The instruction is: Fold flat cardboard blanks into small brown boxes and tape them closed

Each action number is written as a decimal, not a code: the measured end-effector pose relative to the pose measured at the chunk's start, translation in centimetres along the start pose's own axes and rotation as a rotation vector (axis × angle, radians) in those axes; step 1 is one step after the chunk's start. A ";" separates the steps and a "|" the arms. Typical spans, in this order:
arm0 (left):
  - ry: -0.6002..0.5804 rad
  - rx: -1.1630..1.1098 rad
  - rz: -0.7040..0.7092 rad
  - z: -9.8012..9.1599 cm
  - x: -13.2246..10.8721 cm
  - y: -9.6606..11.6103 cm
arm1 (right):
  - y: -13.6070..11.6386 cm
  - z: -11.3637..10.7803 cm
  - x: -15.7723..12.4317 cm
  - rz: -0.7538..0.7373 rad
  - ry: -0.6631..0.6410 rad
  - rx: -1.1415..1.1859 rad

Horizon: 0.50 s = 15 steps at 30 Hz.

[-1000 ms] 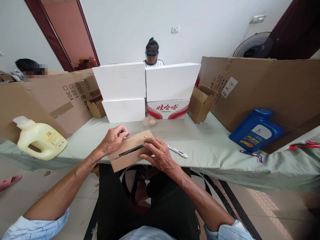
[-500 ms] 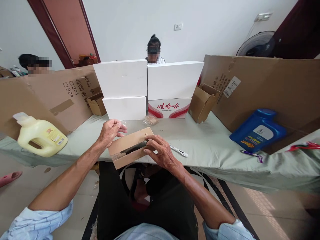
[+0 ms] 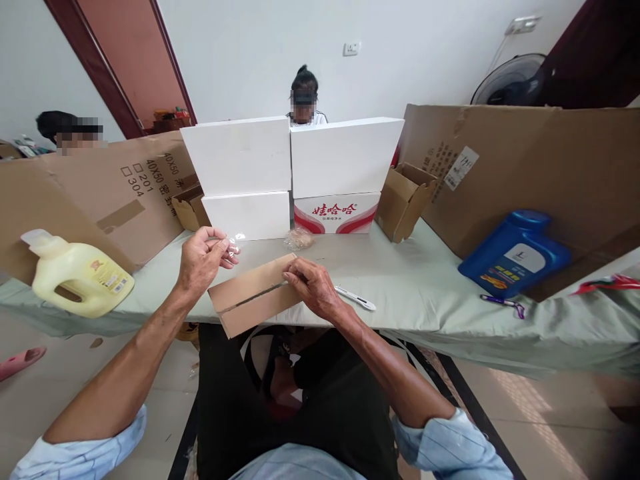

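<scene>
A small brown cardboard box (image 3: 257, 293) lies at the table's near edge, its two long flaps nearly meeting along a narrow dark slit. My right hand (image 3: 313, 283) grips the box's right end, fingers bent over the flaps. My left hand (image 3: 203, 263) is raised just beyond the box's left end, apart from it. Its thumb and fingers pinch a bit of clear tape (image 3: 239, 238) that glints at the fingertips. To the right of my right hand lies a white utility knife (image 3: 356, 298). A crumpled clear plastic wad (image 3: 299, 239) sits behind the box.
White cartons (image 3: 235, 157) are stacked at the back, with a person (image 3: 306, 100) behind them. Large cardboard panels (image 3: 525, 160) stand at both sides. A yellow jug (image 3: 83, 273) is on the left; a blue bottle (image 3: 517, 257) and purple pen (image 3: 503, 303) are on the right.
The box's flaps have folded down and the gap has narrowed to a slit. My left hand has moved left and up, off the box. My right hand's fingers have closed on the box end.
</scene>
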<state>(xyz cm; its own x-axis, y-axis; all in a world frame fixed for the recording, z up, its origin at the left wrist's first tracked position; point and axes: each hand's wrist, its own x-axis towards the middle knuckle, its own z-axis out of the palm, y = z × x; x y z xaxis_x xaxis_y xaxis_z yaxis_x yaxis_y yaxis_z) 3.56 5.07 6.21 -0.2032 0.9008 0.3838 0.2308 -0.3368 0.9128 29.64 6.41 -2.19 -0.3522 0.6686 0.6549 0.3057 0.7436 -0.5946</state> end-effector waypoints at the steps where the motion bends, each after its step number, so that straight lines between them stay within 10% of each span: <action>1: -0.002 0.031 0.036 -0.2 -0.3 0.3 | 0.0 0.1 0.6 0.012 0.003 -0.013; 15: -0.393 0.687 0.503 -1.3 -1.1 -0.5 | 0.6 1.2 6.1 0.208 -0.042 -0.193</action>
<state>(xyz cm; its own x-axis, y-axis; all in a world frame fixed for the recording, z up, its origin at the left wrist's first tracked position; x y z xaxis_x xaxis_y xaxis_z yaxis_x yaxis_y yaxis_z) 2.43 3.93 5.55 0.3799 0.7636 0.5221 0.7413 -0.5889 0.3220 26.62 10.95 0.84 -0.2993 0.8091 0.5057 0.5366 0.5810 -0.6120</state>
